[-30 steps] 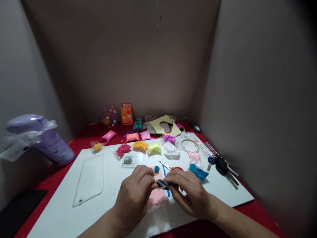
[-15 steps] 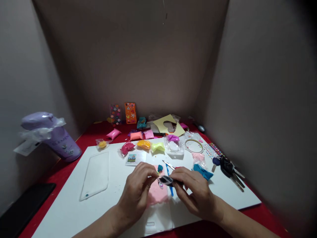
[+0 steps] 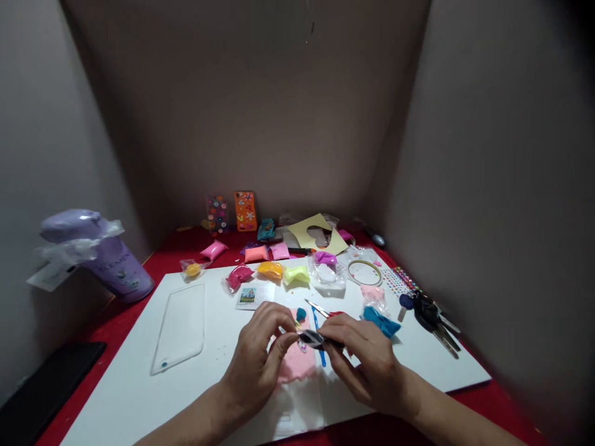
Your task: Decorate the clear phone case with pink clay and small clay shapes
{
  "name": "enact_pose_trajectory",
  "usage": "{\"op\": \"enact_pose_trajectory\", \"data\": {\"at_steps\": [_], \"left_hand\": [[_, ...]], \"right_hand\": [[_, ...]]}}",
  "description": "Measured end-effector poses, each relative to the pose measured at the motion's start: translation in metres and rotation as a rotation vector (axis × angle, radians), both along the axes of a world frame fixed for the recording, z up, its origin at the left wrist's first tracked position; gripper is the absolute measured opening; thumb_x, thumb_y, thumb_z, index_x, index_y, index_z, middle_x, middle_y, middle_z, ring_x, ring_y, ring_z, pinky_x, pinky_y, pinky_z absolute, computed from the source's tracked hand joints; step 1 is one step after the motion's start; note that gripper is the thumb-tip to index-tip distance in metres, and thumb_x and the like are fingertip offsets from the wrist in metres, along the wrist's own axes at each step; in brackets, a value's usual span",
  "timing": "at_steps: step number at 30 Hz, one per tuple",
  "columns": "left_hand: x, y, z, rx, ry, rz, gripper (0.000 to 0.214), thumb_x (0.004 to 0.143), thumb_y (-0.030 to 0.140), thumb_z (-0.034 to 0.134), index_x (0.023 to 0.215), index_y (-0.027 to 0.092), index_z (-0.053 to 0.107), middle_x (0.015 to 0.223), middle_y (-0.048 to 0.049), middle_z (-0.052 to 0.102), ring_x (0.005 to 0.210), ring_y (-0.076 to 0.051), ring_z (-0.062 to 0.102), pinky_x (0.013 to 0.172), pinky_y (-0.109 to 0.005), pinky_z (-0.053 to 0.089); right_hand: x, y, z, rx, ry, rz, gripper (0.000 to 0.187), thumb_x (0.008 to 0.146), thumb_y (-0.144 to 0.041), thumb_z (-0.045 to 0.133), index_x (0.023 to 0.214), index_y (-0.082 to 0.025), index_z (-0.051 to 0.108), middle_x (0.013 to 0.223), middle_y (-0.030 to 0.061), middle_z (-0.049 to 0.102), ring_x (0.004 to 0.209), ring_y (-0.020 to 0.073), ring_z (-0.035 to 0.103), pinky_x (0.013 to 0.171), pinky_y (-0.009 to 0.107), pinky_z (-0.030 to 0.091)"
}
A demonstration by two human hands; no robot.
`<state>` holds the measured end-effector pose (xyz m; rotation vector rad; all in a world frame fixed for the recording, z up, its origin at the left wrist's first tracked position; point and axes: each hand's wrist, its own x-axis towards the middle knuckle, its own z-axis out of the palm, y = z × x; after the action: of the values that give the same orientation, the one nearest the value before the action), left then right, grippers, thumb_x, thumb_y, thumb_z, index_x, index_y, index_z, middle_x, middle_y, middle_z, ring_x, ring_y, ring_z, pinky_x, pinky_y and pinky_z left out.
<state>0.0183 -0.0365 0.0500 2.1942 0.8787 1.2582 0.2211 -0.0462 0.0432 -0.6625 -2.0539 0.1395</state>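
Both my hands meet over the white board (image 3: 116, 396) in front of me. My right hand (image 3: 362, 359) pinches a small black packet (image 3: 310, 338) in clear wrap, and my left hand (image 3: 263, 362) is closed with fingertips pinching at the packet's left end. Under them lies a phone case covered in pink clay (image 3: 294, 365). A small teal clay ball (image 3: 300, 314), a blue plastic tool (image 3: 318, 337) and scissors (image 3: 318, 308) lie just beyond my fingers.
Several clay packets in pink (image 3: 238, 277), orange (image 3: 270, 269), yellow-green (image 3: 296, 275) and blue (image 3: 381, 322) lie across the board. A clear phone case (image 3: 179, 328) lies at left, a lilac bottle (image 3: 105, 257) at far left, keys (image 3: 430, 317) and a tape ring (image 3: 365, 272) at right. Walls close in all round.
The view shifted slightly, so everything sits a little further right. My left fingers have shifted their pinch at the packet's end; the right hand keeps holding it.
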Motion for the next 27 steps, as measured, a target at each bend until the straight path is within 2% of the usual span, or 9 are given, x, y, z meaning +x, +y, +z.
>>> {"op": "enact_pose_trajectory", "data": {"at_steps": [4, 9, 15, 21, 27], "left_hand": [[-0.0003, -0.0003, 0.0008, -0.013, 0.0, -0.002, 0.01, 0.089, 0.012, 0.048, 0.082, 0.018, 0.05, 0.084, -0.0043, 0.056, 0.082, -0.018, 0.052, 0.073, -0.033, 0.042], [-0.0009, -0.0001, 0.0009, 0.003, -0.004, -0.028, 0.015, 0.091, 0.009, 0.042, 0.088, 0.018, 0.053, 0.086, -0.0049, 0.057, 0.084, -0.018, 0.052, 0.075, -0.033, 0.042], [0.0006, -0.001, 0.0024, -0.009, -0.02, -0.02, 0.01, 0.088, 0.011, 0.049, 0.082, 0.018, 0.052, 0.084, -0.0039, 0.056, 0.083, -0.018, 0.052, 0.075, -0.032, 0.042], [0.0008, -0.001, 0.0021, -0.018, -0.033, -0.017, 0.012, 0.091, 0.012, 0.046, 0.081, 0.019, 0.05, 0.083, -0.0035, 0.055, 0.082, -0.018, 0.051, 0.074, -0.032, 0.042], [-0.0008, -0.0006, 0.0009, 0.019, -0.012, -0.016, 0.01, 0.088, 0.009, 0.051, 0.083, 0.018, 0.051, 0.085, -0.0034, 0.056, 0.085, -0.017, 0.051, 0.078, -0.033, 0.04]], "right_hand": [[-0.0001, 0.0002, 0.0, 0.002, 0.0, 0.007, 0.025, 0.084, -0.006, 0.048, 0.107, -0.014, 0.057, 0.084, 0.0088, 0.066, 0.076, 0.0176, 0.063, 0.061, 0.029, 0.05], [0.0007, 0.0015, -0.0027, 0.003, 0.0, 0.013, 0.028, 0.082, -0.004, 0.051, 0.108, -0.013, 0.056, 0.086, 0.0095, 0.065, 0.078, 0.0186, 0.062, 0.061, 0.031, 0.049], [0.0, 0.0012, -0.0033, 0.007, 0.015, 0.015, 0.028, 0.082, -0.004, 0.051, 0.108, -0.014, 0.056, 0.086, 0.0091, 0.065, 0.078, 0.0182, 0.062, 0.061, 0.03, 0.05], [0.0004, 0.0006, -0.0024, 0.016, -0.007, 0.022, 0.027, 0.083, -0.004, 0.05, 0.108, -0.012, 0.056, 0.086, 0.0091, 0.065, 0.079, 0.0181, 0.062, 0.063, 0.029, 0.049], [0.0009, -0.0004, -0.0051, 0.046, -0.03, 0.001, 0.029, 0.081, -0.002, 0.052, 0.108, -0.011, 0.056, 0.088, 0.0093, 0.066, 0.08, 0.0184, 0.062, 0.064, 0.03, 0.049]]}}
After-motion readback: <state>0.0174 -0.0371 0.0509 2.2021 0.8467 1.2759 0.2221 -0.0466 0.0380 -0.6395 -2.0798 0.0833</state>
